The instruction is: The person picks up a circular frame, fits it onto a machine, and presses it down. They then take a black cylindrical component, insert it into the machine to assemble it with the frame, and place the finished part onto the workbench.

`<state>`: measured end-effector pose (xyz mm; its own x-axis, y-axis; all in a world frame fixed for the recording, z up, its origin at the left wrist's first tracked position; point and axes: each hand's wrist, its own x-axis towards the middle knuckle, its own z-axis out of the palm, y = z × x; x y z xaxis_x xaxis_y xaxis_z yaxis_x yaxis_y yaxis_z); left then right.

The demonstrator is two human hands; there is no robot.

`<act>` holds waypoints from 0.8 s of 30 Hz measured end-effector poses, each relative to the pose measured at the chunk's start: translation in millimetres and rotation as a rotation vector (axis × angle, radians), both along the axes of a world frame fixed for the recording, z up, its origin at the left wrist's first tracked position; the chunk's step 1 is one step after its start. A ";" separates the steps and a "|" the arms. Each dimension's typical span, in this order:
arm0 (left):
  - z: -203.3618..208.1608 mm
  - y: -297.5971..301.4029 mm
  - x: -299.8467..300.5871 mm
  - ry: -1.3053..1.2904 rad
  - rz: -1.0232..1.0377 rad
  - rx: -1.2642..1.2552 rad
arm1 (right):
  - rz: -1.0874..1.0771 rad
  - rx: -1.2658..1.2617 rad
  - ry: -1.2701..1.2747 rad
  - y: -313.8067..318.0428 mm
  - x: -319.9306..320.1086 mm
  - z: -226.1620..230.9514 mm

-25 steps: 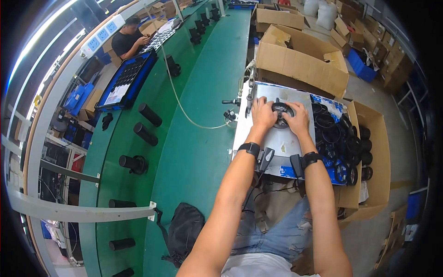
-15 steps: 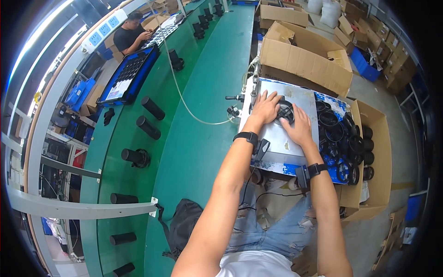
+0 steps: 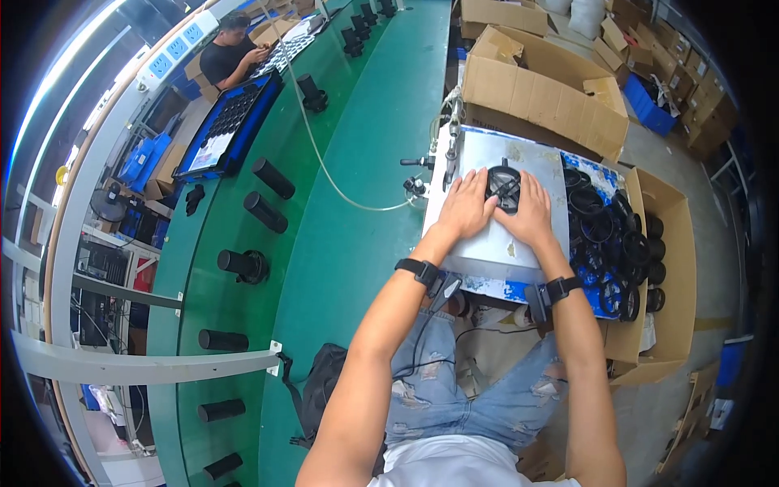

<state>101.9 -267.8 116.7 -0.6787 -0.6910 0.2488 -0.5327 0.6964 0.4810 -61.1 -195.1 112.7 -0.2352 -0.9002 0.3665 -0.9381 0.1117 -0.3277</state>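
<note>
A black round plastic part with spokes and a small tab at its far side (image 3: 504,188) lies on a bare metal plate (image 3: 479,247). My left hand (image 3: 468,204) presses along its left edge, fingers stretched forward. Against the right edge rests my right hand (image 3: 531,209), its fingers straight too. The part is held between both hands, thumbs close together at its near side. Just left of the plate are a metal clamp-like fitting (image 3: 454,138) and a valve (image 3: 415,188) with a clear hose (image 3: 357,203).
Many black rings (image 3: 600,227) lie heaped right of the plate, beside an open carton (image 3: 673,268). Another carton (image 3: 544,97) stands beyond. Black cylinders (image 3: 265,213) stand along the green conveyor (image 3: 349,243) at left; a black bag (image 3: 324,381) rests nearby. Farther off, a person (image 3: 231,53) works.
My left hand has drawn back along the part's left side, and the part has turned so its spoked face and tab show. My view has shifted slightly.
</note>
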 end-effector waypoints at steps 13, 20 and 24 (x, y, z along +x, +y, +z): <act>8.2 -132.5 61.2 0.105 0.742 0.226 | -0.011 0.125 0.000 6.7 -8.4 14.3; -13.4 -180.7 68.8 0.317 0.891 0.841 | 0.033 0.129 -0.006 1.8 7.5 20.7; 22.3 -138.8 75.7 0.281 0.865 -0.039 | 0.051 0.005 -0.065 -0.4 -26.7 15.1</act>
